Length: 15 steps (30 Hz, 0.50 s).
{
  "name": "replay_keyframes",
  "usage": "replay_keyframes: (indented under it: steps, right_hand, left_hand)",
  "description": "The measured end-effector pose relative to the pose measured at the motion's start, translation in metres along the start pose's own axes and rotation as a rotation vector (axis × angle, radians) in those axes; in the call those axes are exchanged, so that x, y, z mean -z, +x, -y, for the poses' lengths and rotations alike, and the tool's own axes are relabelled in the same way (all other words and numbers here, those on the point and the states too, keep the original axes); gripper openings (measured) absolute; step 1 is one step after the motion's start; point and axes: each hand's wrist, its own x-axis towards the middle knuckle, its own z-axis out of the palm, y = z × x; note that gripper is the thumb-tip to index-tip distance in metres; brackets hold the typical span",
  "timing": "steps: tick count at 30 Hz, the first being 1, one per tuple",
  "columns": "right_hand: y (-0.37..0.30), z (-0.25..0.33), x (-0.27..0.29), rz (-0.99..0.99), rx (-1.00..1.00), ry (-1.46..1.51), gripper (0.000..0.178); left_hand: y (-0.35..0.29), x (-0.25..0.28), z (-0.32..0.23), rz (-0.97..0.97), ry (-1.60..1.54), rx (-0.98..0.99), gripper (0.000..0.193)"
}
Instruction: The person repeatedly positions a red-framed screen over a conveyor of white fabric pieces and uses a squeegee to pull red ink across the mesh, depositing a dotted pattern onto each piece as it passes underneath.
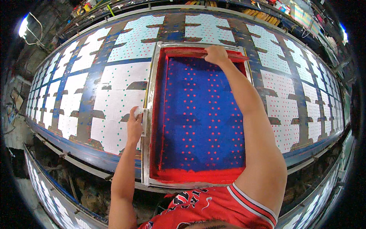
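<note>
In front of me lies a screen-printing frame (150, 91) with metal sides and a blue mesh (201, 114) dotted with small red spots. My right hand (216, 54) reaches to its far end, closed round a squeegee (237, 58) smeared red that lies across the inside. A thick band of red ink (198, 175) runs along the near end of the mesh. At the frame's left side, my left hand (135, 124) has its fingers curled on the edge beside a small pale bracket (144, 122).
White fabric pieces printed with green dots (110, 103) lie left of the frame on the long blue printing table (85, 141). Pieces with red dots (280, 82) lie to the right. Pale blue dotted pieces (137, 36) line the far side. Cluttered shelves (263, 17) stand beyond.
</note>
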Motion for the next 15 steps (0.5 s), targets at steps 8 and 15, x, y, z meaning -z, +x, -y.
replay_keyframes:
  steps: [8, 15]
  right_hand:
    - [0.035, -0.011, 0.002, 0.007, -0.040, 0.027, 0.031]
    - [0.045, -0.019, -0.001, 0.091, -0.029, 0.019, 0.037]
  left_hand:
    - [-0.002, 0.002, -0.005, 0.020, 0.050, 0.089, 0.037]
    - [-0.002, 0.003, -0.011, 0.042, 0.003, 0.119, 0.036]
